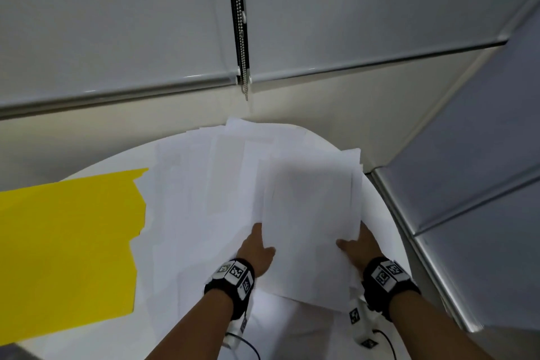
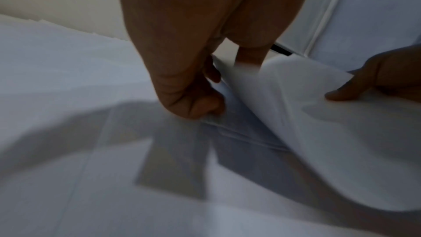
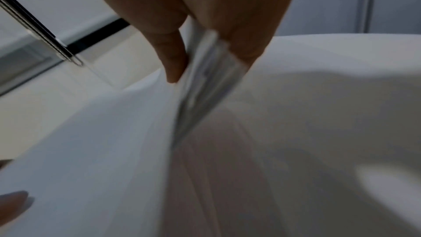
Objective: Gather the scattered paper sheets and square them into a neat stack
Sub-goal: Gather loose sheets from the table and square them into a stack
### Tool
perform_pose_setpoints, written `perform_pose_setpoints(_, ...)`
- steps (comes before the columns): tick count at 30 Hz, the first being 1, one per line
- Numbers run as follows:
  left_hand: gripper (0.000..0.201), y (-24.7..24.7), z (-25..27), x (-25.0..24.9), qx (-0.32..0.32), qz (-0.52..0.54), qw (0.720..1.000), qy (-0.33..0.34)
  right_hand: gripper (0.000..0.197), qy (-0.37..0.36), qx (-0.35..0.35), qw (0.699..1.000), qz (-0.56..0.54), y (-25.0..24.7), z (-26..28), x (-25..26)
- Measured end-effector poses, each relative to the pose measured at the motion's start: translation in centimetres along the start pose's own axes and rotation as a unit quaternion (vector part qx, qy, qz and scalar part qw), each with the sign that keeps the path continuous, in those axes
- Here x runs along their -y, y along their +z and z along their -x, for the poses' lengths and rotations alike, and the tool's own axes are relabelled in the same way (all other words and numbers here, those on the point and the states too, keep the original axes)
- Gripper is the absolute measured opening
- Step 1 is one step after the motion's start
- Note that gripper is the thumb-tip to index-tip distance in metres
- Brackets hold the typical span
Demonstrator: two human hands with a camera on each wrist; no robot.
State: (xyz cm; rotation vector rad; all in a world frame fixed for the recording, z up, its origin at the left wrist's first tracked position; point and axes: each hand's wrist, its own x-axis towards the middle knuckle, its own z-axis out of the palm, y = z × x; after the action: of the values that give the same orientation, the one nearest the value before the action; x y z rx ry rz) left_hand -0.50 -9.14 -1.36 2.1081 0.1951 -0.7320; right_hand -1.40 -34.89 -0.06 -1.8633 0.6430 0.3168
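A bundle of white paper sheets (image 1: 309, 213) is lifted off the round white table (image 1: 388, 231), held at both sides. My left hand (image 1: 258, 248) grips its left edge, thumb on top, fingers curled under (image 2: 193, 100). My right hand (image 1: 358, 245) pinches the right edge between thumb and fingers (image 3: 200, 57); the sheet edges (image 3: 205, 82) are fanned and uneven there. More white sheets (image 1: 204, 178) lie overlapped and askew on the table beneath, reaching its far rim.
Yellow sheets (image 1: 67, 245) cover the table's left part. Window blinds with a bead chain (image 1: 242, 47) stand behind the table, and a grey panel wall (image 1: 467, 184) closes in on the right. Wrist-camera cables (image 1: 380, 333) hang near the table's front.
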Motion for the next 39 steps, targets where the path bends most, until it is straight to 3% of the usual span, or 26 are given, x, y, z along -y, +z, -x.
perform_pose_setpoints(3,0.066,-1.4,-0.9,0.1,-0.083,0.045,0.996,0.002,0.047,-0.040,0.022,0.998,-0.054,-1.8,0.7,1.1)
perform_pose_setpoints(5,0.074,-3.1,-0.8,-0.9,-0.108,0.147,0.983,0.006,0.044,-0.064,0.050,0.991,-0.104,-2.9,1.6,2.6)
perform_pose_setpoints(8,0.082,-6.0,0.8,-3.6,-0.074,0.305,0.948,0.052,0.038,-0.109,0.084,0.978,-0.158,-3.9,3.2,5.8)
perform_pose_setpoints(11,0.059,-8.5,3.1,-6.3,-0.047,0.379,0.918,0.108,0.038,-0.173,0.092,0.964,-0.182,-3.9,4.3,9.0)
perform_pose_setpoints(14,0.054,-10.3,5.2,-7.8,-0.107,0.367,0.908,0.173,0.041,-0.210,0.097,0.957,-0.177,-3.0,4.4,11.0)
perform_pose_setpoints(17,0.055,-10.5,6.0,-7.0,-0.154,0.370,0.901,0.168,0.037,-0.232,0.063,0.963,-0.123,-1.1,4.9,11.4)
perform_pose_setpoints(20,0.049,-9.3,6.8,-6.2,-0.162,0.356,0.907,0.158,0.047,-0.241,0.012,0.965,-0.103,1.0,5.8,10.0)
perform_pose_setpoints(26,0.042,-8.2,9.3,-7.6,-0.188,0.365,0.889,0.204,0.037,-0.286,-0.023,0.945,-0.158,2.1,7.7,11.0)
perform_pose_setpoints(30,0.044,-7.6,9.8,-5.9,-0.209,0.350,0.892,0.194,0.054,-0.206,0.008,0.962,-0.177,2.2,7.5,8.4)
perform_pose_setpoints(34,0.041,-5.9,9.3,-4.1,-0.201,0.300,0.921,0.143,0.041,-0.178,-0.008,0.978,-0.110,2.3,6.3,6.6)
perform_pose_setpoints(37,0.023,-5.0,8.5,-3.7,-0.179,0.247,0.946,0.110,0.036,-0.150,0.005,0.986,-0.074,3.0,5.7,6.0)
perform_pose_setpoints(39,0.016,-4.7,8.0,-3.6,-0.186,0.262,0.942,0.097,0.031,-0.154,0.000,0.987,-0.052,3.0,5.5,6.0)
